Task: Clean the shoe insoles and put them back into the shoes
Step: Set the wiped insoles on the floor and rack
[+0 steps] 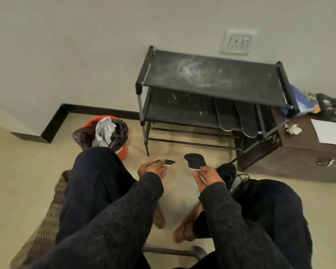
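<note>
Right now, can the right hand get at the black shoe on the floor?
Probably yes, but not freely: the right hand hovers just left of the black shoe with nothing between them, yet its fingers already pinch an insole, so it would need to set that down first.

A seated person in dark sleeves holds one black insole in each hand over the tiled floor (175, 191). The left hand (152, 168) pinches the left insole (169, 162) seen almost edge-on; the right hand (206, 176) grips the right insole (193, 161) by its lower end, its dark face toward the camera. Just beside the right hand, a black laced shoe (228, 174) lies on the floor. Ahead stands a dusty black shoe rack (211, 74), with two more insoles (236, 118) lying on its lower shelf. A red bin (107, 134) with a dark liner sits to the left, a brown cabinet (303, 152) to the right.
</note>
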A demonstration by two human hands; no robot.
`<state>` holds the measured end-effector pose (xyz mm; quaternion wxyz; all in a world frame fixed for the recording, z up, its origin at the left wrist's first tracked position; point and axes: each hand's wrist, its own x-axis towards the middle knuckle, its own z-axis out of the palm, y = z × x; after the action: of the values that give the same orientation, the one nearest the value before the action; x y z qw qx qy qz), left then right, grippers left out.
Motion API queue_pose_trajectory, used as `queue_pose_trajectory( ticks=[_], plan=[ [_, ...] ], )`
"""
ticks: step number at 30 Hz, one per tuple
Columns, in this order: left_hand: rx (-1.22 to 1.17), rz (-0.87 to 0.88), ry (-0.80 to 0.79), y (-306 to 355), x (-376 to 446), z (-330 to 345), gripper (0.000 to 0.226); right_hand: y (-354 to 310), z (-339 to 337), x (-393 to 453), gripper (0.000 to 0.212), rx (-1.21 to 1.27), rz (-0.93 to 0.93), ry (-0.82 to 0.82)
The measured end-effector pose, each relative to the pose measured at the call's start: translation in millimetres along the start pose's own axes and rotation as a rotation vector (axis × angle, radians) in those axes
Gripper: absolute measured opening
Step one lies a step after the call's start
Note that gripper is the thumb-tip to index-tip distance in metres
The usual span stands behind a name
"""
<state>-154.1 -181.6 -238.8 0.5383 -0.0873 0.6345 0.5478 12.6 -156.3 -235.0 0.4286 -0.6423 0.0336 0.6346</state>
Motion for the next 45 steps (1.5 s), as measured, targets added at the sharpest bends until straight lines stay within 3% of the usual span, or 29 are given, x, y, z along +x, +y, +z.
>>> queue_pose_trajectory(
  ticks=[9, 17, 28, 33, 45],
  plan=[
    [-0.101, 0.12, -0.163, 26, -96, -20, 0.049, -20, -30, -92, 0.029, 0.102, -0.061, -0.142],
    [-0.105, 0.27, -0.174, 46, -118, -3, 0.047, -42, -23, -112, 0.031, 0.188, -0.141, -0.195],
    [-0.136, 0.306, -0.177, 79, -56, 24, 0.051, -60, 39, -87, 0.019, 0.172, -0.167, -0.195],
    [-0.068, 0.377, -0.206, 89, -15, 46, 0.049, -66, 77, -54, 0.023, 0.131, -0.14, -0.193],
    [0.009, 0.377, -0.082, 86, 81, 80, 0.048, -64, 140, 55, 0.024, 0.079, -0.096, -0.15]
  ],
)
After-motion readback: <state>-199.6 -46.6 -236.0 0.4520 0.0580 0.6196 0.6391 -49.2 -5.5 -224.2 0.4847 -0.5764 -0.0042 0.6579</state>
